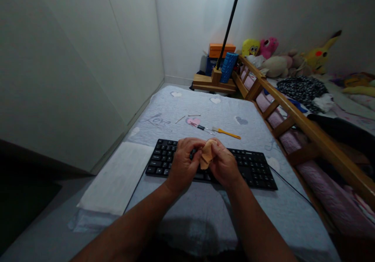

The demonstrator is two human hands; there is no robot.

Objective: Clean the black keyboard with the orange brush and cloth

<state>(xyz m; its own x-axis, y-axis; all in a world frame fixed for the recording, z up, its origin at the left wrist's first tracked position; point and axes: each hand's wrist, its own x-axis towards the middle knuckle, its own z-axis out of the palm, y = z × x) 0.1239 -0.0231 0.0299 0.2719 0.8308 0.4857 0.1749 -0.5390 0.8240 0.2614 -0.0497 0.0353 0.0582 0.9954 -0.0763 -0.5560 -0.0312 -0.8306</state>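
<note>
A black keyboard [254, 170] lies across the bed, and both my hands are above its middle. In my right hand [225, 162] is a small orange cloth [207, 155], gripped between thumb and fingers and hanging in folds. My left hand [185, 161] is closed in a pinch right at the cloth's left edge; whatever sits between its fingertips is hidden. Beyond the keyboard lie a yellow-handled brush [228, 133], a wire tool with a black grip [201, 127] and two thin sticks, probably cotton swabs [194, 115].
White sheets [117, 176] lie left of the keyboard, on the bed's edge. A cable [293, 187] runs off to the right. A wooden bed rail [281, 97] borders the right side; plush toys [275, 66] lie past it. A lamp stand [215, 76] rises at the back.
</note>
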